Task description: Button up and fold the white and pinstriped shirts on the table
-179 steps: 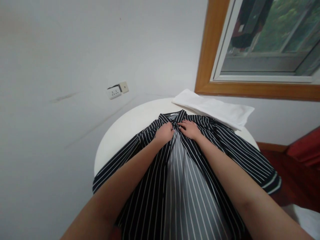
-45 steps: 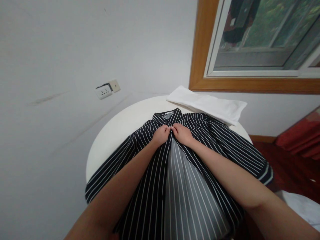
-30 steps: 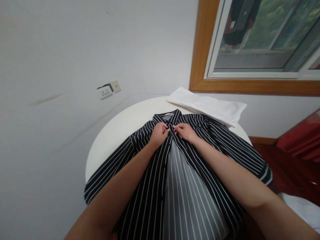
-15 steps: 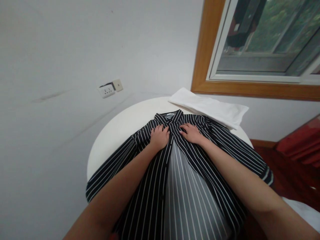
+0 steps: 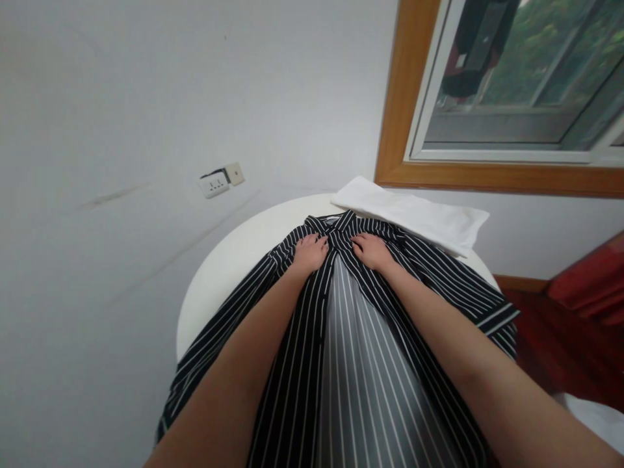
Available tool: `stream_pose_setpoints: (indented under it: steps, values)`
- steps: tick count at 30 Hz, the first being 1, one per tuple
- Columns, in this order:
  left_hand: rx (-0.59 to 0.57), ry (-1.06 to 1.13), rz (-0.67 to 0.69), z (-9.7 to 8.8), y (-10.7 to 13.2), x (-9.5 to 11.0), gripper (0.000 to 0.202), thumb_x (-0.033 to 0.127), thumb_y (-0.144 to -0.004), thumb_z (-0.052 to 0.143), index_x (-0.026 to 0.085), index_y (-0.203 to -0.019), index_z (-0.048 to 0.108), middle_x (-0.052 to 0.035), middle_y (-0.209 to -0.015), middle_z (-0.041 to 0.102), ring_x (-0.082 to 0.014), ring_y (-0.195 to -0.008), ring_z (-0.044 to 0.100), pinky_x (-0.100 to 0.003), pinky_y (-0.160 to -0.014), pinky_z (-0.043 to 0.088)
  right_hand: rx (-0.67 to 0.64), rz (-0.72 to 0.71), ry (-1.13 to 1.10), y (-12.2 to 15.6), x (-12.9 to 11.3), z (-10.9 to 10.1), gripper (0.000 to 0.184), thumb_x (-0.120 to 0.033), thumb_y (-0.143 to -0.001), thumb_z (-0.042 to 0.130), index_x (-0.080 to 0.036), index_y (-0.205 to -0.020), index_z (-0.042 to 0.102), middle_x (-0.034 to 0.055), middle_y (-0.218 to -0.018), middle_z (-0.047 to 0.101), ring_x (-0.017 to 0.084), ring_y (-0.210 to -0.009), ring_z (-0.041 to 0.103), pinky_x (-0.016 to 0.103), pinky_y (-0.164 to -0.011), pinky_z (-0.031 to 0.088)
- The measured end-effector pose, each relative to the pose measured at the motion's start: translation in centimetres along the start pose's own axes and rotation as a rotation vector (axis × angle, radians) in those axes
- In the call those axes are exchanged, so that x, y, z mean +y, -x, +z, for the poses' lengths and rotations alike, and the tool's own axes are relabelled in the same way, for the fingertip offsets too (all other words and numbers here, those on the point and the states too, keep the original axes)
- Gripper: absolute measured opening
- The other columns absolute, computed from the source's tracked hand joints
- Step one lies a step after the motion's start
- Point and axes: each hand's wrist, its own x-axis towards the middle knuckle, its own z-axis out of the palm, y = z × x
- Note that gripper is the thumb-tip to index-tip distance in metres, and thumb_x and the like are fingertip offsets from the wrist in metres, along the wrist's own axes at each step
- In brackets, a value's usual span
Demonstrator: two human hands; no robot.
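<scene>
A black shirt with white stripes (image 5: 297,364) lies front side up on a round white table (image 5: 214,286), its collar toward the wall. Below the collar the front parts, and the greyish striped inside of the back shows. My left hand (image 5: 311,253) rests flat on the left chest of the shirt, fingers stretched forward. On the right chest lies my right hand (image 5: 373,251), palm down with fingers extended. Both sleeves spread outward, the right one folded over near its cuff. My forearms cover parts of the shirt.
A folded white cloth (image 5: 414,214) lies at the table's back right edge. Behind stand a wall with a socket (image 5: 214,184) and a wood-framed window (image 5: 404,170). Red fabric (image 5: 592,279) hangs at the right, and something white (image 5: 597,419) is at the lower right.
Both hands have slid slightly toward the collar. The right cuff has drawn inward and folded over, and the left sleeve hangs lower. The view has shifted a little.
</scene>
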Motion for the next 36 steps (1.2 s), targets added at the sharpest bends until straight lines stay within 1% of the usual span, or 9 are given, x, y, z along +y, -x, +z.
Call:
stream_pose_setpoints:
  steps: [7, 11, 14, 17, 21, 24, 27, 32, 36]
  values:
    - [0.027, 0.003, -0.049, 0.6, -1.4, 0.3, 0.042, 0.035, -0.095, 0.035, 0.021, -0.13, 0.055, -0.0137, -0.14, 0.049, -0.0299, -0.129, 0.04, -0.05, -0.107, 0.028, -0.001, 0.008, 0.029, -1.6, 0.5, 0.7, 0.04, -0.033, -0.096, 0.04, -0.021, -0.129, 0.059, 0.0103, -0.137, 0.053, 0.025, -0.125, 0.047, 0.04, -0.105, 0.032]
    - [0.127, -0.059, -0.014, -0.6, -0.6, 1.4, 0.035, 0.031, -0.094, 0.038, 0.018, -0.117, 0.06, -0.0153, -0.124, 0.057, -0.0304, -0.122, 0.042, -0.049, -0.106, 0.027, 0.008, 0.006, 0.015, -1.7, 0.3, 0.5, 0.038, -0.031, -0.096, 0.04, -0.019, -0.126, 0.06, 0.0118, -0.132, 0.055, 0.024, -0.122, 0.048, 0.039, -0.103, 0.032]
    - [0.156, -0.084, 0.064, -2.2, 0.0, 2.5, 0.03, 0.025, -0.093, 0.037, 0.016, -0.107, 0.062, -0.0159, -0.112, 0.059, -0.0296, -0.115, 0.046, -0.044, -0.1, 0.033, 0.099, -0.012, 0.01, -1.5, -0.3, -0.3, 0.034, -0.029, -0.095, 0.044, -0.018, -0.12, 0.064, 0.0124, -0.128, 0.057, 0.025, -0.121, 0.046, 0.042, -0.105, 0.029]
    - [0.099, -0.029, 0.064, -3.9, 0.4, 3.3, 0.029, 0.021, -0.093, 0.037, 0.015, -0.1, 0.064, -0.0148, -0.103, 0.062, -0.0274, -0.104, 0.054, -0.04, -0.092, 0.039, 0.111, -0.074, -0.037, -0.8, -1.5, -1.6, 0.028, -0.027, -0.094, 0.045, -0.017, -0.108, 0.068, 0.0121, -0.116, 0.062, 0.024, -0.113, 0.05, 0.038, -0.101, 0.032]
    - [-0.046, 0.112, 0.035, -5.2, 1.6, 3.7, 0.026, 0.017, -0.091, 0.039, 0.016, -0.094, 0.065, -0.0104, -0.093, 0.067, -0.022, -0.09, 0.06, -0.033, -0.085, 0.044, -0.022, -0.143, -0.122, 1.1, -3.5, -3.1, 0.026, -0.023, -0.093, 0.046, -0.016, -0.094, 0.071, 0.0087, -0.093, 0.065, 0.019, -0.092, 0.057, 0.029, -0.087, 0.04]
    - [-0.106, 0.138, 0.022, -4.8, 3.1, 4.0, 0.022, 0.015, -0.089, 0.044, 0.015, -0.091, 0.066, -0.0098, -0.095, 0.066, -0.0205, -0.092, 0.06, -0.031, -0.087, 0.044, -0.06, -0.119, -0.113, 2.9, -4.7, -3.4, 0.022, -0.029, -0.089, 0.055, -0.015, -0.096, 0.071, 0.0097, -0.093, 0.064, 0.02, -0.092, 0.057, 0.03, -0.087, 0.041]
    - [-0.081, 0.132, -0.054, -3.7, 4.4, 4.4, 0.019, 0.02, -0.089, 0.048, 0.012, -0.095, 0.064, -0.0126, -0.099, 0.064, -0.0216, -0.095, 0.06, -0.031, -0.089, 0.044, -0.046, -0.05, -0.075, 4.1, -5.4, -3.4, 0.03, -0.035, -0.083, 0.064, -0.013, -0.103, 0.068, 0.0127, -0.099, 0.063, 0.024, -0.098, 0.056, 0.033, -0.09, 0.041]
    - [0.012, 0.143, -0.133, -2.6, 5.2, 5.0, 0.018, 0.023, -0.09, 0.051, 0.012, -0.1, 0.061, -0.0132, -0.102, 0.059, -0.0219, -0.095, 0.059, -0.032, -0.089, 0.044, -0.027, 0.012, -0.022, 4.5, -5.9, -3.0, 0.031, -0.027, -0.079, 0.065, -0.011, -0.106, 0.065, 0.0145, -0.103, 0.062, 0.026, -0.102, 0.054, 0.034, -0.091, 0.041]
    - [0.002, 0.109, -0.142, -2.5, 5.2, 5.3, 0.018, 0.025, -0.089, 0.053, 0.012, -0.101, 0.06, -0.0125, -0.104, 0.058, -0.0214, -0.097, 0.059, -0.032, -0.089, 0.044, -0.047, 0.009, 0.015, 4.1, -5.6, -2.7, 0.021, -0.019, -0.081, 0.059, -0.011, -0.098, 0.069, 0.0141, -0.097, 0.063, 0.025, -0.098, 0.055, 0.032, -0.091, 0.041]
